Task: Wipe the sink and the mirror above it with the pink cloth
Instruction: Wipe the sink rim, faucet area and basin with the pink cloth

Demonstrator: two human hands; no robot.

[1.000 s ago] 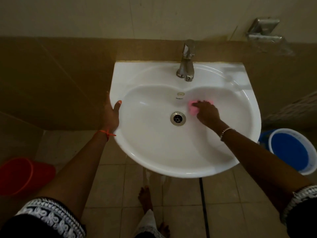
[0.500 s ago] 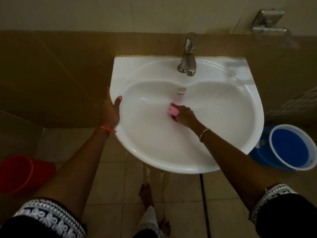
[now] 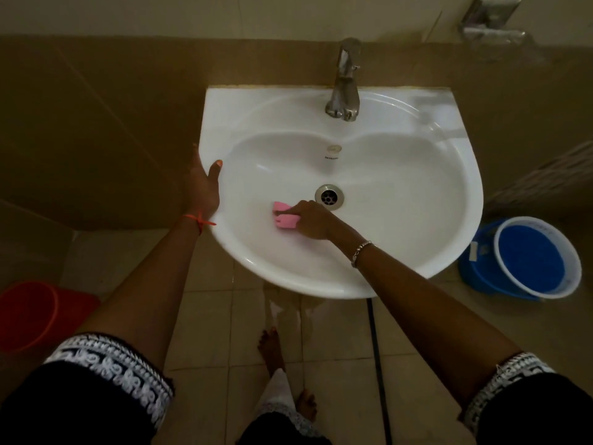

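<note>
Sink [image 3: 401, 187]: white and fixed to the brown far wall. The bowl is where the wiping is going on.
Blue bucket [image 3: 529, 261]: on the floor [image 3: 337, 348] to the right, under the sink's edge. It is near, maybe for rinsing.
Red bucket [image 3: 29, 313]: on the floor, well off to the left.
Tap [image 3: 345, 81]: at the far middle of the sink. No water runs from it.
Left hand [image 3: 202, 187]: it holds the sink's left rim. The thumb lies on top and the fingers go under, out of sight. I think this grip keeps the person steady while leaning in.
Right hand [image 3: 313, 221]: down in the bowl, near side. Its grip is clamped on the cloth, fingers curled over it, pressing it flat to rub.
Pink cloth [image 3: 284, 216]: folded small, on the bowl's floor, just left of the drain and poking out from under the fingers.
Drain [image 3: 329, 196]: a round metal hole in the middle of the bowl.
Mirror: not in view, so that part looks not yet done.
</note>
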